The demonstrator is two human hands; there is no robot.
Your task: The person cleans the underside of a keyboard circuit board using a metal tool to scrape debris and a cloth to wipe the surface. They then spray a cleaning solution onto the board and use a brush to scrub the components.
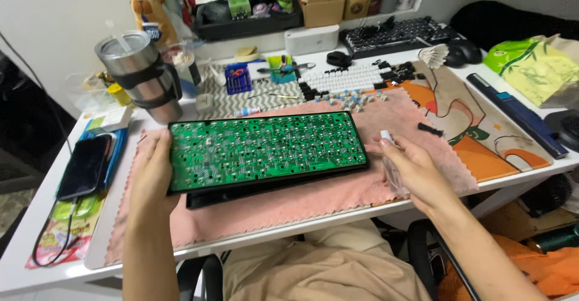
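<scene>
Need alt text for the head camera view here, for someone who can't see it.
A person's left hand holds the left end of a green keyboard circuit board over a pink cloth, while the right hand holds a small clear spray bottle beside its right end. Loose keycaps, a metal tumbler and a phone lie around on the white desk.

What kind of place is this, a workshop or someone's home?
Most likely a home hobby desk. The left hand holds a bare green keyboard circuit board over a pink cloth, loose keycaps lie behind it, and a tumbler and phone sit alongside.
</scene>
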